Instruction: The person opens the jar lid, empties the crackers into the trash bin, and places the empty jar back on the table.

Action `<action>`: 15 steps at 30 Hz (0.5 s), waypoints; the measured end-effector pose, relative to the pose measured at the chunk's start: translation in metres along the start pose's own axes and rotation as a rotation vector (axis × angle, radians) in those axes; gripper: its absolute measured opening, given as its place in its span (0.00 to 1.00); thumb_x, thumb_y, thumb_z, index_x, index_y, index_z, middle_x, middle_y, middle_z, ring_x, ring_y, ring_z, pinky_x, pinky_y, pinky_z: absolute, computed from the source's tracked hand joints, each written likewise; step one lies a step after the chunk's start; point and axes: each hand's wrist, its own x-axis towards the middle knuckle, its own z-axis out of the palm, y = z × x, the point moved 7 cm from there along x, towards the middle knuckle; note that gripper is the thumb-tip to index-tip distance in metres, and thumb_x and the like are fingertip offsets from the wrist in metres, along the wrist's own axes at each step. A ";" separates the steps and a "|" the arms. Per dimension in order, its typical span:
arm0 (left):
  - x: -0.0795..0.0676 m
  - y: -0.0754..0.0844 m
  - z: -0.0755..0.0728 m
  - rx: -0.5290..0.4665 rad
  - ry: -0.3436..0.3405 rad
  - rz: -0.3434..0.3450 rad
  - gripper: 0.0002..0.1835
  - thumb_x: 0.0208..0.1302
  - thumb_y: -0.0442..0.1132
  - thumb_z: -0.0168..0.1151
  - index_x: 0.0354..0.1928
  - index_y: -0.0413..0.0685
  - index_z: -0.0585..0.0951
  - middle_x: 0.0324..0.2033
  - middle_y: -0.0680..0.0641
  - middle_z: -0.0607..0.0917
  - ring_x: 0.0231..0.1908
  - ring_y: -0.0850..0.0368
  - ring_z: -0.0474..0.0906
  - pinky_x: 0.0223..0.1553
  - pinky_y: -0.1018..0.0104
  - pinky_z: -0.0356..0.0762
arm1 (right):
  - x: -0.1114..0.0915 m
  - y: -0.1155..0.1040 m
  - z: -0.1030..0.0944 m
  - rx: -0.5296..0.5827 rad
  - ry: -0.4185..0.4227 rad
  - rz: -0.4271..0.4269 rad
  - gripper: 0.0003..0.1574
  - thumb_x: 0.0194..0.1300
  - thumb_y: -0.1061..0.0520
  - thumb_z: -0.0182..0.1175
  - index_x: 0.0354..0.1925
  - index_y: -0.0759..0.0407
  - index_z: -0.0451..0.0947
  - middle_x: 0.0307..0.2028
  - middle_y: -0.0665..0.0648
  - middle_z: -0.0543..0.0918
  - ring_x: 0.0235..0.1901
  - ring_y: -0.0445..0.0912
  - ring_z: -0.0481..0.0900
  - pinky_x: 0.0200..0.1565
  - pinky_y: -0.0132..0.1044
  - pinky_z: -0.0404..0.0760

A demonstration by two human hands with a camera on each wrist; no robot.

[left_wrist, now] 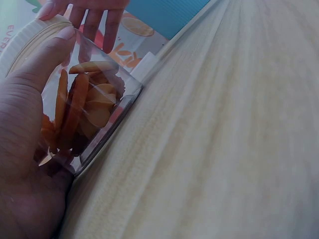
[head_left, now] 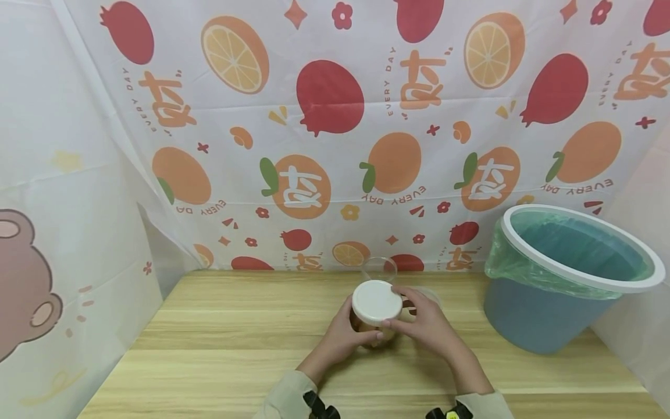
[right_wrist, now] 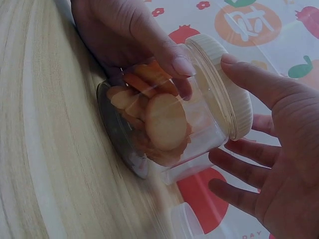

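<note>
A clear plastic jar (left_wrist: 124,82) with a white ridged lid (head_left: 377,301) stands on the wooden table. Flat, round orange-brown biscuits (right_wrist: 167,122) lie in its lower part. My left hand (head_left: 340,334) grips the jar from the left, its thumb across the front just below the lid. From the right, my right hand (head_left: 428,321) holds the lid's edge between thumb and forefinger. In the right wrist view the other fingers (right_wrist: 244,162) of that hand spread out beside the jar. The lid sits level on the jar's mouth.
Behind the jar are a clear round plastic piece (head_left: 379,267) and a low clear container (head_left: 430,295), partly hidden by my right hand. At the right stands a blue bin (head_left: 544,314) with a green liner. A fruit-print cloth (head_left: 330,174) hangs along the table's (head_left: 225,349) back edge.
</note>
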 end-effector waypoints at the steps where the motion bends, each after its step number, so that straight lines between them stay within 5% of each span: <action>1: 0.000 0.000 0.000 -0.001 0.000 0.000 0.52 0.54 0.40 0.78 0.77 0.55 0.58 0.70 0.46 0.71 0.69 0.50 0.68 0.65 0.74 0.68 | 0.000 0.000 0.000 -0.001 -0.001 -0.002 0.45 0.54 0.41 0.77 0.67 0.48 0.73 0.64 0.55 0.79 0.56 0.51 0.81 0.60 0.55 0.80; 15: 0.000 -0.001 0.000 0.006 0.005 0.003 0.51 0.54 0.39 0.78 0.77 0.53 0.58 0.69 0.44 0.72 0.69 0.49 0.70 0.64 0.72 0.69 | 0.000 -0.001 0.003 0.002 -0.001 -0.048 0.53 0.53 0.42 0.78 0.71 0.55 0.68 0.66 0.59 0.76 0.60 0.55 0.78 0.61 0.56 0.79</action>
